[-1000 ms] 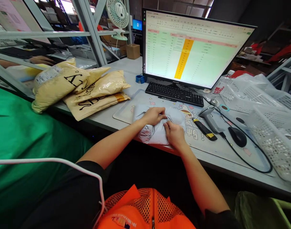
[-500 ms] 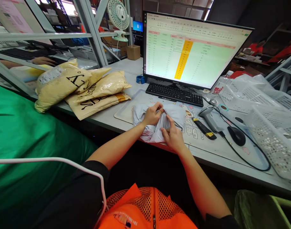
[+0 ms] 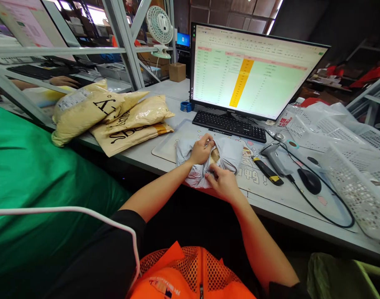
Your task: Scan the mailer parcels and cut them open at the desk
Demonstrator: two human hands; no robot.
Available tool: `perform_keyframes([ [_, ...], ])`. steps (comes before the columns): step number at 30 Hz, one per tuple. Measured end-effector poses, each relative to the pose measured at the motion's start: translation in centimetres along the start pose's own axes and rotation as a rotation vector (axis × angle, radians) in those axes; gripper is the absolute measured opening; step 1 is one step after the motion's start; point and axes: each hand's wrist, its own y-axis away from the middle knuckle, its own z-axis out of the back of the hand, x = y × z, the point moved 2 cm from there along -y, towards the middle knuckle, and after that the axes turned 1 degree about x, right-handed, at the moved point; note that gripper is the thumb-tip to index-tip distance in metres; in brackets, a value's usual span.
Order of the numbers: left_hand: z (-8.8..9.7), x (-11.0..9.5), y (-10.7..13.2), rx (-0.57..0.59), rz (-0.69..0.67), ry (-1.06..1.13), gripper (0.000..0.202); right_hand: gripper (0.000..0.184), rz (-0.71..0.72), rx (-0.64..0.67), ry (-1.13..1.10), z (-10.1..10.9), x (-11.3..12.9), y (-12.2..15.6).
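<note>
A grey plastic mailer bag [image 3: 230,151] lies on the desk mat [image 3: 167,145] in front of the keyboard [image 3: 229,125]. My left hand [image 3: 201,151] grips the bag's torn edge from the left. My right hand [image 3: 222,182] pinches the other side of the tear, near the desk's front edge. Between the two hands the bag gapes, and something tan and patterned [image 3: 214,155] shows inside.
Three yellow mailer bags [image 3: 115,114] are piled at the left. A utility knife [image 3: 267,170], a barcode scanner [image 3: 273,154] and a mouse [image 3: 309,181] lie to the right. White mesh baskets [image 3: 354,166] stand at far right. Behind are a monitor [image 3: 252,70] and another person's hand [image 3: 63,80].
My hands have pulled the bag's tear apart, and tan contents now show in the gap. The view has shifted slightly down and left.
</note>
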Motion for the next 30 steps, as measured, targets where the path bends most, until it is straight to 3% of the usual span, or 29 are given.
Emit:
perform_keyframes([
  [3,0.2,0.4,-0.6,-0.022,0.066,-0.079,0.009,0.024,0.065,-0.018,0.08,-0.9,1.0,1.6],
  [5,0.9,0.4,-1.4,-0.023,0.047,-0.254,0.01,0.03,0.107,-0.016,0.1,-1.4,1.2,3.5],
  [10,5.4,0.8,-5.7,0.023,-0.007,-0.761,0.022,0.042,0.145,-0.086,0.004,-1.1,0.0,10.7],
  [14,8.5,2.8,-8.8,0.032,0.103,-0.894,0.028,0.047,0.07,-0.076,-0.153,-1.8,-0.7,16.1],
  [17,8.3,4.2,-8.5,0.119,0.155,-0.897,0.03,0.05,-0.023,-0.055,-0.286,-3.3,-1.1,18.1],
  [19,7.5,4.1,-7.3,0.16,0.07,-0.869,0.029,0.043,-0.086,-0.002,-0.388,-3.6,-1.9,18.5],
  [21,7.2,2.8,-5.9,0.121,-0.105,-0.814,0.025,0.037,-0.142,0.051,-0.471,-2.4,-3.2,18.5],
  [22,7.2,1.8,-5.2,0.091,-0.202,-0.787,0.023,0.043,-0.172,0.041,-0.485,-1.2,-3.9,18.4],
  [25,7.7,-1.9,-3.3,0.074,-0.425,-0.743,0.023,0.05,-0.274,-0.203,-0.389,4.2,-5.8,17.4],
  [28,7.3,-4.8,-2.0,0.217,-0.414,-0.74,0.025,0.037,-0.22,-0.549,-0.195,9.2,-5.3,14.1],
  [30,6.4,-5.4,-1.4,0.358,-0.264,-0.785,0.032,0.027,-0.023,-0.627,-0.13,10.2,-3.7,10.3],
])
